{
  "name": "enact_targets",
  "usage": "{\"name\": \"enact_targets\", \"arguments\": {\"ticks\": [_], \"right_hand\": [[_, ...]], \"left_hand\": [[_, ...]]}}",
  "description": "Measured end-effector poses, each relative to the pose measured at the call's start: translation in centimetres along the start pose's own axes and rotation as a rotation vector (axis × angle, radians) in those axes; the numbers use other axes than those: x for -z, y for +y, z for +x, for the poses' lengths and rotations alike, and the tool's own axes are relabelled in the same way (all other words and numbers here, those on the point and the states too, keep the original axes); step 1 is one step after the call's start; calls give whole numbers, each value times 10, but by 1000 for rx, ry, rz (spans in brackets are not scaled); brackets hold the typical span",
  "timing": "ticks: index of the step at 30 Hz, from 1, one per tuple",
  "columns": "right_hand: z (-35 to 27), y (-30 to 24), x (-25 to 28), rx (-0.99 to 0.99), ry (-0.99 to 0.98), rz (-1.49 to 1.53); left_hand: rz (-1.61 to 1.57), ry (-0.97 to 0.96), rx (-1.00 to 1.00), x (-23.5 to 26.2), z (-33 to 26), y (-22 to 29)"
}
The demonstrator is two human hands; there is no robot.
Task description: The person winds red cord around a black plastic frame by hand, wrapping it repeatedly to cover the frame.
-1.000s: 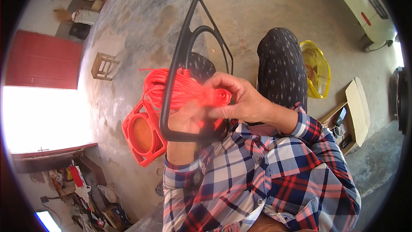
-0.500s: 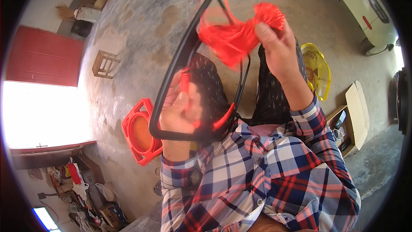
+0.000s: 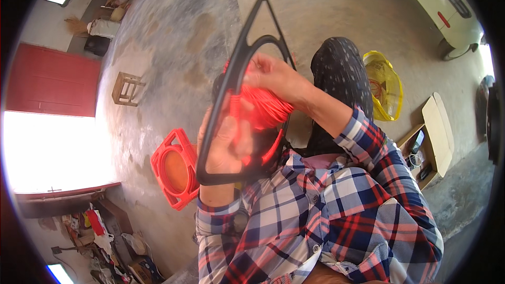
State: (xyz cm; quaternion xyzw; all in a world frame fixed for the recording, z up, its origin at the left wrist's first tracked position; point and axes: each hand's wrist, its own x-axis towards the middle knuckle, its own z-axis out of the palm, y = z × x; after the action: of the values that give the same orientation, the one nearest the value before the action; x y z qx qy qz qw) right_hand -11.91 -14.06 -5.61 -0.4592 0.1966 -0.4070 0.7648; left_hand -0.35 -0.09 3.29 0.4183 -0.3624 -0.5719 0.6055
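Note:
A black, roughly triangular reel frame (image 3: 243, 52) is held tilted in front of my chest and over my lap. Behind its near side bar, my left hand (image 3: 223, 144) is closed on the frame's inner part, beside a red ribbed piece (image 3: 234, 106). A thick bundle of red cord (image 3: 265, 109) sits within the frame. Over the top of this bundle reaches my right hand (image 3: 271, 76), its fingers bent onto the cord and partly hidden by the frame. Motion smears some of the left fingers.
On the floor to the left lies a red reel (image 3: 175, 168) with an orange centre. A wooden stool (image 3: 126, 89) stands farther off. To the right are a yellow bag (image 3: 392, 92) and an open cardboard box (image 3: 439, 131). A parked vehicle (image 3: 442, 8) is far right.
My right hand has brought the red cord bundle down and left, from beyond the frame's upper right into it. The frame has turned slightly. My right knee now shows more fully.

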Motion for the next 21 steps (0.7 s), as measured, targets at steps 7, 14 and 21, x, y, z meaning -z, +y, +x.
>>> {"name": "enact_targets", "arguments": {"ticks": [7, 14, 21], "right_hand": [[1, -64, -41, 182, -718, 145], [-11, -42, -20, -43, -222, -66], [-70, -34, -27, -235, -387, 285]], "left_hand": [[-637, -217, 420, -12, 3, 11], [-366, -99, 91, 0, -2, -2], [-139, 193, -65, 5, 0, -1]]}}
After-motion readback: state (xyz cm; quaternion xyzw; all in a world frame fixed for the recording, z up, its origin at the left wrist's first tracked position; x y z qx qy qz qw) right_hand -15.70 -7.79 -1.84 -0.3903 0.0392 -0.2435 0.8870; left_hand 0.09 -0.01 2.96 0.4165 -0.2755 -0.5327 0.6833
